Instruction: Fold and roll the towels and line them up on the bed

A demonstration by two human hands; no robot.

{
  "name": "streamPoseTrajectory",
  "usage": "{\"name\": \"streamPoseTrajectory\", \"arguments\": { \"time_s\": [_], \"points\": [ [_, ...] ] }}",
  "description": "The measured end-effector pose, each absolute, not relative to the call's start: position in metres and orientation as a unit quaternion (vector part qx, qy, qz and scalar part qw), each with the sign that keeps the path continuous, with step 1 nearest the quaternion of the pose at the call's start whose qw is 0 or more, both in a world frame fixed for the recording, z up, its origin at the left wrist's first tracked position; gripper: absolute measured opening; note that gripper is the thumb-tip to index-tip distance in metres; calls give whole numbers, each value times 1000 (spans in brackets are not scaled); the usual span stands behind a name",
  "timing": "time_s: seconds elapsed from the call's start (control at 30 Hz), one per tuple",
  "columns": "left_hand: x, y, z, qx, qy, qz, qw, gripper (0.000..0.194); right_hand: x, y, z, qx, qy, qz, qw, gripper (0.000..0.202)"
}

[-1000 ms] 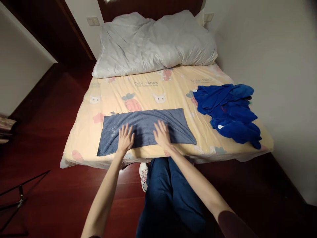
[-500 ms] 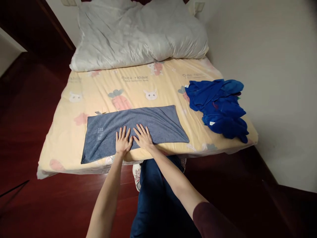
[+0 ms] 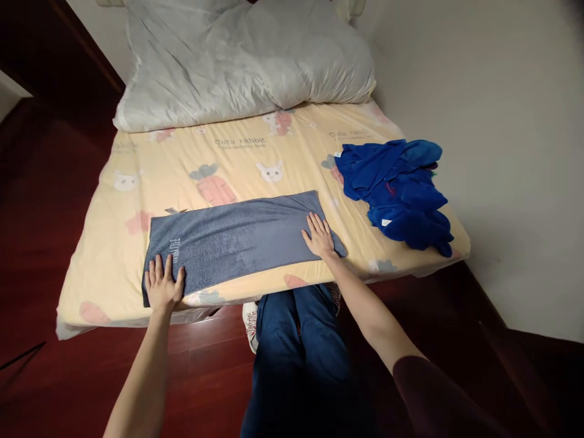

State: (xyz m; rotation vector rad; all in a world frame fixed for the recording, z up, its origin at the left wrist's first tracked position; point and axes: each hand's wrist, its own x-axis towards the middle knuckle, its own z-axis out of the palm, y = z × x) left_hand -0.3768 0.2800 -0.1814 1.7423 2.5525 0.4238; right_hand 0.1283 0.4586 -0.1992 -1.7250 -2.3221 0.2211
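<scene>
A grey-blue towel [image 3: 237,243] with light lettering near its left end lies spread along the front of the bed. My left hand [image 3: 163,285] rests flat on its lower left corner area, fingers spread. Near the towel's right end, my right hand [image 3: 319,236] presses palm down, also with the fingers apart. Neither hand grips the cloth. A small tag sticks out from the towel's upper left edge. Shallow creases run across the upper part of the towel.
A crumpled pile of bright blue cloth [image 3: 396,191] sits on the right side of the bed. A bulky white quilt [image 3: 255,67] lies across the back. The yellow sheet [image 3: 173,158] has rabbit and carrot prints. A wall [image 3: 479,152] stands to the right.
My hands have slid apart from the towel's middle, the left toward the left end and the right toward the right end. The towel's lower edge and right part lie smoother.
</scene>
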Motion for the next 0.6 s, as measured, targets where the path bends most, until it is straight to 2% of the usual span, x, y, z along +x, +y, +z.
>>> {"name": "streamPoseTrajectory", "arguments": {
  "time_s": [0.2, 0.33, 0.5, 0.6],
  "points": [
    [-367, 284, -176, 546, 826, 138, 10, 67, 134, 482, -189, -582, -795, 85, 147, 54],
    [-366, 283, -176, 550, 821, 150, -2, 65, 151, 552, -176, -692, -687, 74, 208, 50],
    [-367, 285, -179, 545, 823, 159, -9, 64, 154, 626, -171, -695, -679, 184, 146, 39],
    [-368, 286, -182, 545, 822, 166, -17, 62, 153, 648, -171, -694, -686, 181, 120, 27]
  ]
}}
